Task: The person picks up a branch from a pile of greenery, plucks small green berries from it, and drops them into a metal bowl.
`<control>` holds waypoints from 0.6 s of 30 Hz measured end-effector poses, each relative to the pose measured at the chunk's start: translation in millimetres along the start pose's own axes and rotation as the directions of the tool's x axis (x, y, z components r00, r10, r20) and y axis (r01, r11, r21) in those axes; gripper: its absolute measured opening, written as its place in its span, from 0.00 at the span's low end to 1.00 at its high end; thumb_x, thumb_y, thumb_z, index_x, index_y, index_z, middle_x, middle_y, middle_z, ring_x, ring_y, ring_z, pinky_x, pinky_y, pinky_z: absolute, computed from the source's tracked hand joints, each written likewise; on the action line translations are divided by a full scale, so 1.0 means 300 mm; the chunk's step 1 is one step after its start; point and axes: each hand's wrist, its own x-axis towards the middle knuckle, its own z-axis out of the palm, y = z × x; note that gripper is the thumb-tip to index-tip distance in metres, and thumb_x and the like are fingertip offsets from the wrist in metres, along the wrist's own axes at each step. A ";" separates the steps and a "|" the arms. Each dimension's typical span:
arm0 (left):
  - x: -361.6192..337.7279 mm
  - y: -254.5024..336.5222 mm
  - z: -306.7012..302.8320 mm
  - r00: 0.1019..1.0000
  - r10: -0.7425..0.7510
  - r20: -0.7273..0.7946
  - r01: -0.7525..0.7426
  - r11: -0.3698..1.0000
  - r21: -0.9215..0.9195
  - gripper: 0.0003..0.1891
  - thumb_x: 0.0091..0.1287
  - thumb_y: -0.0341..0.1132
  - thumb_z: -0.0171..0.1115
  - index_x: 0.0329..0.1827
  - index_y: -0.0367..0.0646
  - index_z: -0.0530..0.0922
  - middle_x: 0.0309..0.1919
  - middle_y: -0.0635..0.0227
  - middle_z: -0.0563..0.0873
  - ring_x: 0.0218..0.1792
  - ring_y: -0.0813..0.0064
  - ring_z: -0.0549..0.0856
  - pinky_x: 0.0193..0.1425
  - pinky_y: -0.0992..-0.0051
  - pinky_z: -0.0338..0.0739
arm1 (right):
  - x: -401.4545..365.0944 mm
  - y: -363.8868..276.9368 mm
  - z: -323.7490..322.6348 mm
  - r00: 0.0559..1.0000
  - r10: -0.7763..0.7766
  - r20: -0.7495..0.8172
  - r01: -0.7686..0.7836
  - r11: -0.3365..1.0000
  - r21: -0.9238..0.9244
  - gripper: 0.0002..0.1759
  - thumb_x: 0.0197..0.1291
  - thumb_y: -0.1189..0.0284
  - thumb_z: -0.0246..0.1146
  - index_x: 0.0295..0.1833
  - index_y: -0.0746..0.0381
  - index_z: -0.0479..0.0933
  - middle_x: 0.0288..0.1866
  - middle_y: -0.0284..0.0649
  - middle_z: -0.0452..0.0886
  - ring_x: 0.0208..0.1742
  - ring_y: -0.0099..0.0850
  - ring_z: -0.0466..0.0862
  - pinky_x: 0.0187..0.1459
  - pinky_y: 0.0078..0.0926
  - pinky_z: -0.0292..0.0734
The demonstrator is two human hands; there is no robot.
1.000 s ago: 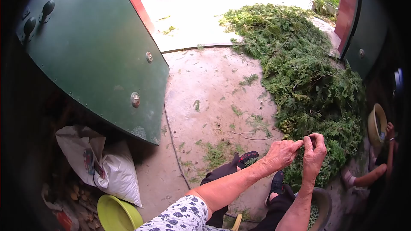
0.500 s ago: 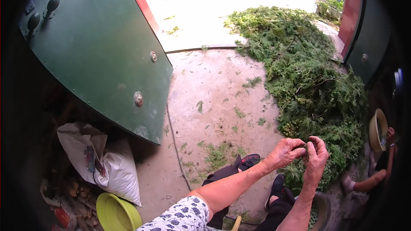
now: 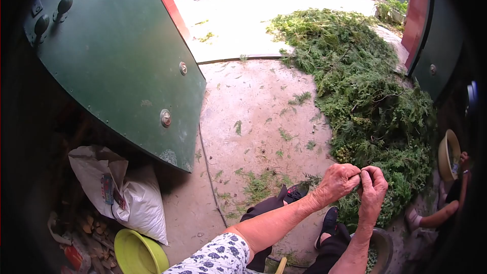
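Note:
My left hand and my right hand meet fingertip to fingertip in front of the heap of green evergreen branches. Both are closed in a pinch; whatever lies between the fingertips is too small to make out. A feathery evergreen sprig sticks out on the left side of my left hand and seems to be held in it. Below my right forearm is a basin with small pale green pieces in it, partly hidden by the arm.
Another person's hand is beside a beige basin at the right. A green metal door stands at the left, above a white sack, a yellow-green basin and split firewood. Loose sprigs litter the concrete floor.
An evergreen sprig now shows left of my left hand where bare floor was visible before. My hands stay together in nearly the same place, with the fingertips slightly shifted.

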 end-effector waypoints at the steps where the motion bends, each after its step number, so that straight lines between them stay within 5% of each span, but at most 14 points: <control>1: 0.000 0.002 -0.001 1.000 0.010 -0.007 -0.009 0.999 0.033 0.08 0.55 0.31 0.56 0.32 0.35 0.78 0.24 0.55 0.80 0.28 0.58 0.81 0.32 0.67 0.75 | -0.001 0.003 0.000 1.000 -0.001 -0.001 0.001 1.000 0.000 0.03 0.60 0.76 0.57 0.35 0.63 0.73 0.22 0.25 0.69 0.19 0.11 0.63 0.19 0.12 0.56; 6: -0.004 0.020 0.004 0.996 -0.037 -0.082 0.034 0.999 -0.035 0.07 0.53 0.29 0.54 0.27 0.33 0.77 0.21 0.55 0.79 0.24 0.59 0.81 0.28 0.67 0.74 | -0.019 0.009 0.027 0.997 0.035 -0.070 -0.024 0.988 0.154 0.02 0.60 0.75 0.58 0.34 0.62 0.74 0.21 0.24 0.68 0.17 0.12 0.63 0.16 0.11 0.54; 10: -0.003 0.030 0.000 0.979 -0.161 -0.125 0.129 0.963 -0.235 0.07 0.52 0.29 0.55 0.25 0.31 0.74 0.17 0.60 0.75 0.20 0.72 0.76 0.25 0.72 0.71 | -0.011 0.069 0.024 0.989 0.131 -0.062 -0.097 0.917 0.388 0.02 0.61 0.74 0.58 0.37 0.60 0.73 0.22 0.26 0.70 0.16 0.13 0.65 0.15 0.10 0.55; 12: 0.002 0.017 -0.004 0.957 -0.283 -0.061 0.239 0.890 -0.388 0.07 0.53 0.29 0.55 0.24 0.31 0.72 0.15 0.67 0.71 0.20 0.84 0.70 0.24 0.78 0.66 | -0.003 0.079 0.019 0.973 0.227 0.039 -0.197 0.729 0.656 0.04 0.62 0.72 0.57 0.41 0.59 0.72 0.25 0.29 0.73 0.18 0.16 0.69 0.15 0.11 0.58; 16: 0.004 -0.001 0.004 0.972 -0.223 -0.068 0.185 0.915 -0.357 0.07 0.55 0.28 0.55 0.24 0.32 0.72 0.15 0.70 0.71 0.21 0.85 0.69 0.24 0.79 0.65 | 0.003 0.064 0.002 0.979 0.198 0.046 -0.169 0.666 0.726 0.07 0.61 0.72 0.55 0.45 0.59 0.70 0.31 0.32 0.75 0.24 0.21 0.72 0.19 0.14 0.62; 18: 0.008 0.009 -0.002 0.945 -0.328 -0.014 0.290 0.854 -0.433 0.09 0.59 0.30 0.56 0.23 0.33 0.72 0.16 0.74 0.72 0.22 0.87 0.69 0.24 0.79 0.65 | 0.003 0.051 0.009 0.976 0.215 0.039 -0.173 0.652 0.738 0.07 0.61 0.73 0.55 0.45 0.59 0.70 0.32 0.32 0.75 0.24 0.21 0.72 0.19 0.14 0.62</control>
